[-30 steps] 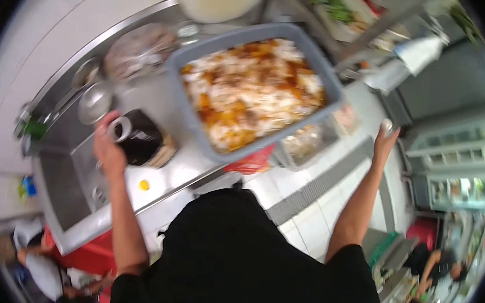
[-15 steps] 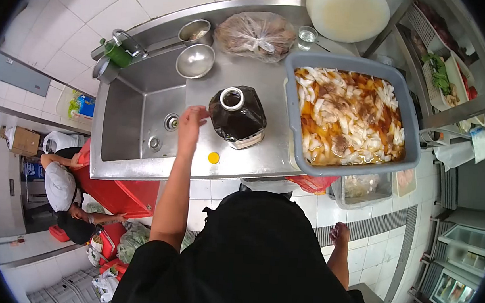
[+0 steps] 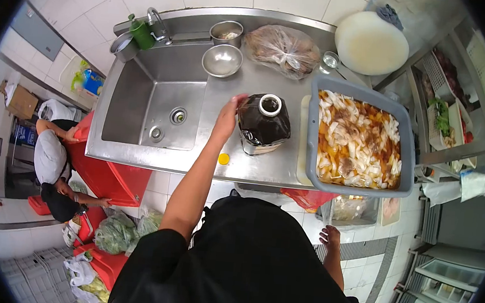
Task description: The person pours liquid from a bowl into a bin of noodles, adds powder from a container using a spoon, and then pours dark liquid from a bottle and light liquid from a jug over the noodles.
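Observation:
My left hand reaches over the steel counter, its fingers stretched out right at the left side of a big dark jug. The jug stands upright and uncapped, with a white ring round its mouth. A yellow cap lies near the counter's front edge. My right hand hangs low beside my body, fingers loosely bent and apart, with nothing visible in it. To the jug's right, a grey tub holds pale sliced strips in brown-orange liquid.
A steel sink is on the left, with two metal bowls behind its right edge. Along the back are a bagged bundle, a glass and a round board. Another person bends by a red bin.
My left hand has moved from beside the jug to its side. The view has shifted, so the counter's contents appear farther right. My right hand stays low.

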A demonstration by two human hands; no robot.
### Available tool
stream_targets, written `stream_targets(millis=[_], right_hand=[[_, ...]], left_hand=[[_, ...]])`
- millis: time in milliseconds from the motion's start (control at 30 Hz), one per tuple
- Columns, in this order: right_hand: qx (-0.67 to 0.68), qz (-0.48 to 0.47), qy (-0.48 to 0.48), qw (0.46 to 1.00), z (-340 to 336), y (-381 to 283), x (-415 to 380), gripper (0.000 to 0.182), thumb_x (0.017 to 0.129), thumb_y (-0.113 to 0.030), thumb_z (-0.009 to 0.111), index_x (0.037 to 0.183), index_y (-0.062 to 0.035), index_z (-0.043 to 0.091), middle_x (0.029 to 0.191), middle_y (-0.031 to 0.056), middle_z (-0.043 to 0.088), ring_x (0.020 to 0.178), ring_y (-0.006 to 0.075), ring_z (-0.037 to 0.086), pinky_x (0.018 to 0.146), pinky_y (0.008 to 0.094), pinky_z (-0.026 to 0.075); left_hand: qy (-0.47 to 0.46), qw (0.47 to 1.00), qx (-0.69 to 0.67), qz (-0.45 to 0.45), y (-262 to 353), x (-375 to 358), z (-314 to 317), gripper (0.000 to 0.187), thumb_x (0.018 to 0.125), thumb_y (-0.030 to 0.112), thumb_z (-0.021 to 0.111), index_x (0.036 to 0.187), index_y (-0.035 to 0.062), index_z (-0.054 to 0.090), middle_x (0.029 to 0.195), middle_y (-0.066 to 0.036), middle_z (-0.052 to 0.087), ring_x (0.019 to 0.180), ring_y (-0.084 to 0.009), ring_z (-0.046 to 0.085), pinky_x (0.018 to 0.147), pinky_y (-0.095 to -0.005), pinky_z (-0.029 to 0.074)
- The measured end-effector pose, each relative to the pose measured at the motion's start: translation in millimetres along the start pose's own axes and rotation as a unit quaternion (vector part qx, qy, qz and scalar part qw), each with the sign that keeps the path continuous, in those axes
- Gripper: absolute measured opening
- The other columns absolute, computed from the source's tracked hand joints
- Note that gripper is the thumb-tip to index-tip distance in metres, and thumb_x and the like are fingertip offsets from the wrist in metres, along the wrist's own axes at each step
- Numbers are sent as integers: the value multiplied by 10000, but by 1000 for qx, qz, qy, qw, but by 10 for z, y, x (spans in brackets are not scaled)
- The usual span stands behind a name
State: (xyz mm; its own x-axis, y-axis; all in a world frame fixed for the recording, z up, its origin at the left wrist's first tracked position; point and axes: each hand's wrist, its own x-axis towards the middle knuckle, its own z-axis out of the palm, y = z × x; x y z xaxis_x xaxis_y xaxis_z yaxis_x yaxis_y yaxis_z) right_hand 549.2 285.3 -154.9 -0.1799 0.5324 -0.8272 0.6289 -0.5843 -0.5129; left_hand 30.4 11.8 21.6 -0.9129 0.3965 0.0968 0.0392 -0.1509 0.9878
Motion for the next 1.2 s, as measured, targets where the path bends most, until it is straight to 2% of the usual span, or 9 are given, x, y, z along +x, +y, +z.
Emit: stream_targets(millis=[33,100,200,267,367,500,567,933,1200], right_hand=[[-6,0,-6,1000,21,-29,-12,355,913,-324,545,1197,-111,540,1065,85,610,912,258,612,754,434,493],[-16,-22,-10,1000,66,-114,-45,326,906,-310,553,1168,-116,555,985,57,622,851,225,621,719,398,496],[6,-43,2,999,119,-205,-102,283,900,-292,568,1126,-121,564,929,36,622,806,197,624,676,367,495],[13,-49,3,999,138,-222,-162,260,905,-281,573,1112,-124,568,922,32,621,810,193,627,681,364,493],[16,-44,6,999,134,-129,-203,270,904,-287,583,1120,-126,571,923,32,625,808,193,628,686,363,493],[19,2,7,1000,101,59,-216,273,910,-286,584,1123,-116,577,917,35,632,786,195,630,663,371,492],[24,8,17,1000,88,122,-212,272,909,-286,584,1121,-114,580,921,37,635,783,196,630,661,371,492],[78,8,-6,997,75,296,88,257,907,-259,572,1107,-98,585,909,54,635,757,194,624,653,361,479],[108,22,-26,994,-2,477,397,261,890,-281,587,1082,-103,590,882,41,634,735,191,629,647,359,484]], left_hand=[[3,1000,-4,2,25,8,-10,581,1024,470,315,1194,-4,604,1081,-103,658,1042,-223,593,960,-343,417],[-13,993,57,-106,34,76,7,618,1021,488,314,1141,-29,631,1039,-106,666,991,-178,588,919,-312,430],[-1,998,-1,-56,-145,29,-53,649,1013,505,324,976,-42,670,888,-74,663,839,-142,564,789,-299,444],[-48,994,82,-49,-163,-12,-218,651,999,521,348,838,-29,658,732,-16,601,686,-118,501,635,-301,401],[-24,997,-39,-56,-328,-89,-176,590,973,519,399,709,38,615,606,35,493,557,-82,400,501,-286,292],[19,997,-51,-49,184,-258,221,545,962,496,455,673,55,592,577,43,450,524,-70,357,475,-279,251],[58,993,-40,-96,283,-237,323,500,942,462,530,653,56,577,558,49,421,500,-67,323,460,-281,218],[-24,983,163,-78,842,115,632,455,906,380,609,555,122,477,532,73,388,480,-45,302,453,-262,203],[-52,933,349,-74,1188,298,1141,471,866,429,625,645,13,615,561,22,505,506,-70,416,479,-278,329]])
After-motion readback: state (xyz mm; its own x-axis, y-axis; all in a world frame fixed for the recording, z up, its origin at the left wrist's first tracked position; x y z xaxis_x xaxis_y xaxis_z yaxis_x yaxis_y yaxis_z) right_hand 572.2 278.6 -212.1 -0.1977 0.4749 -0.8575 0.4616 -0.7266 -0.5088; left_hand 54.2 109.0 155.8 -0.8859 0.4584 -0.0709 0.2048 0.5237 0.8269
